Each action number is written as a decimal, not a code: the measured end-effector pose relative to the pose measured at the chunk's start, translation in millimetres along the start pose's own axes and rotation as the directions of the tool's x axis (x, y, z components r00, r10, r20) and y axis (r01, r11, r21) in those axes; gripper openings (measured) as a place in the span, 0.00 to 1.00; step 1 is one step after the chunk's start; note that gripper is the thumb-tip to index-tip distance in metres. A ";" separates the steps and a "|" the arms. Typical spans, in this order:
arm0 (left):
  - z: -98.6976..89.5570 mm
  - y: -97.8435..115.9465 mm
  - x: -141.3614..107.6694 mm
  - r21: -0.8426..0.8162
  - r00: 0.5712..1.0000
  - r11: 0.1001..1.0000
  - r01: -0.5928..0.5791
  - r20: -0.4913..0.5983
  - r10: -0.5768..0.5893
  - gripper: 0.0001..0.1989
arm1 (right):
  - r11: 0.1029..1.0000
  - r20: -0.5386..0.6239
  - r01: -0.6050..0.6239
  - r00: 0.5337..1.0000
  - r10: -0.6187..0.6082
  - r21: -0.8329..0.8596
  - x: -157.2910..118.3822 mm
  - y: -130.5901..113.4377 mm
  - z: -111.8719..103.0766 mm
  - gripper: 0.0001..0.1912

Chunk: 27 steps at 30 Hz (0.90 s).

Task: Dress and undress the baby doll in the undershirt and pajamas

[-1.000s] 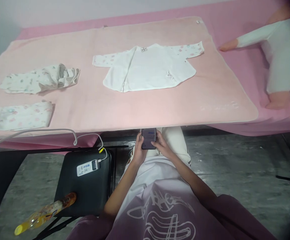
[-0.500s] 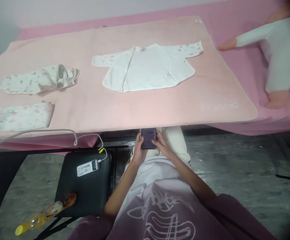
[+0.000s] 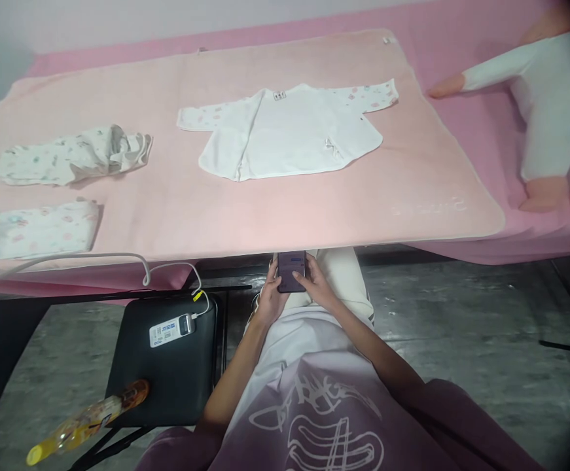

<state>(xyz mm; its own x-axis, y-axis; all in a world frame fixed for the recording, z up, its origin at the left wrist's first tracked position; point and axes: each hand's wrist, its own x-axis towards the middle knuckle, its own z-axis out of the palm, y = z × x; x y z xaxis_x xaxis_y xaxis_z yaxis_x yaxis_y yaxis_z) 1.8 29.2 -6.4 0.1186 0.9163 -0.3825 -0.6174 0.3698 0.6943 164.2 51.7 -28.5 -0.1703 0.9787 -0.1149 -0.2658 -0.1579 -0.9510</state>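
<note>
The left hand [image 3: 271, 296] and the right hand [image 3: 319, 286] hold a phone [image 3: 290, 261] between them, near the pink mat's [image 3: 157, 216] edge. Fingers hug both sides. The right thumb [image 3: 302, 280] is over the screen.

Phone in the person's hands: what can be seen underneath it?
Below the phone, pale trousers show; the left hand and right hand hold its sides. Its back, and whatever lies directly behind it, is covered.
</note>
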 end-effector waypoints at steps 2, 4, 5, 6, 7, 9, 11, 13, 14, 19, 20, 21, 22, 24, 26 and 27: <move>1.4 1.1 0.3 -0.023 1.000 1.000 -0.006 0.004 0.006 0.34 | 1.000 0.033 -0.010 0.999 0.009 0.006 -1.5 -2.2 -2.4 0.43; 1.6 0.9 1.0 -0.025 1.000 1.000 -0.007 -0.013 0.006 0.31 | 1.000 0.085 -0.026 0.996 0.025 0.007 -2.9 -5.0 -6.6 0.43; 1.5 0.4 1.6 -0.021 1.000 1.000 -0.011 -0.028 0.010 0.30 | 0.999 0.103 -0.032 0.994 0.031 0.005 -3.4 -6.2 -8.6 0.43; 1.3 -0.3 2.3 -0.015 0.999 1.000 -0.016 -0.043 0.015 0.29 | 0.999 0.114 -0.036 0.993 0.035 0.004 -3.6 -7.2 -10.3 0.44; 1.4 -1.1 3.1 -0.009 0.998 1.000 -0.021 -0.058 0.021 0.29 | 0.999 0.117 -0.039 0.992 0.038 0.006 -3.8 -8.0 -11.4 0.45; 2.4 -2.5 4.7 -0.004 0.996 0.999 -0.031 -0.079 0.031 0.29 | 0.999 0.119 -0.044 0.992 0.041 0.020 -3.9 -9.2 -11.6 0.45; 4.9 -3.3 5.8 0.002 0.994 0.999 -0.039 -0.099 0.039 0.28 | 0.999 0.127 -0.043 0.991 0.039 0.029 -4.6 -10.3 -9.4 0.46; 8.2 -3.7 6.1 0.021 0.990 0.999 -0.046 -0.129 0.048 0.27 | 1.000 0.121 -0.024 0.992 0.022 0.014 -5.9 -11.5 -5.7 0.47; 9.7 -3.8 6.0 0.034 0.988 0.998 -0.049 -0.146 0.054 0.27 | 1.000 0.113 -0.011 0.994 0.011 0.001 -6.7 -12.1 -3.7 0.47; 11.3 -3.5 4.3 0.047 0.987 0.996 -0.072 -0.139 0.078 0.26 | 0.998 0.068 0.025 0.997 -0.021 -0.060 -8.0 -11.1 5.5 0.54; 10.6 -3.2 4.0 0.043 0.988 0.996 -0.074 -0.131 0.079 0.26 | 0.996 0.055 0.023 0.998 -0.019 -0.084 -7.5 -10.0 6.8 0.55; 9.8 -3.0 3.8 0.038 0.989 0.996 -0.074 -0.127 0.079 0.27 | 0.994 0.037 0.018 0.999 -0.014 -0.111 -6.8 -8.9 8.0 0.56; 9.0 -2.8 3.7 0.032 0.989 0.997 -0.071 -0.127 0.075 0.28 | 0.991 0.020 0.011 1.000 -0.009 -0.135 -6.2 -7.9 9.0 0.58; 8.0 -2.7 3.9 0.013 0.990 0.998 -0.058 -0.127 0.059 0.28 | 0.989 0.001 0.000 1.000 0.000 -0.145 -5.4 -6.8 10.3 0.58; 7.6 -3.4 4.8 0.011 0.990 0.998 -0.061 -0.128 0.062 0.27 | 0.994 0.012 0.003 1.000 -0.002 -0.106 -5.3 -7.3 10.1 0.54; 7.5 -4.1 5.4 0.018 0.989 0.997 -0.070 -0.129 0.072 0.27 | 0.997 0.020 0.008 1.000 -0.006 -0.083 -5.4 -8.1 9.3 0.49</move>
<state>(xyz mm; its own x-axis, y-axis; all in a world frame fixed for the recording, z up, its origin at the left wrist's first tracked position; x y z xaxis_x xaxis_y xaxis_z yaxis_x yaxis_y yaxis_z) 10.9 33.7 -6.8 -0.0274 0.9130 -0.4070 -0.6097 0.3073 0.7306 158.5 46.5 -17.6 -0.1877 0.9768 -0.1033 -0.1875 -0.1389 -0.9724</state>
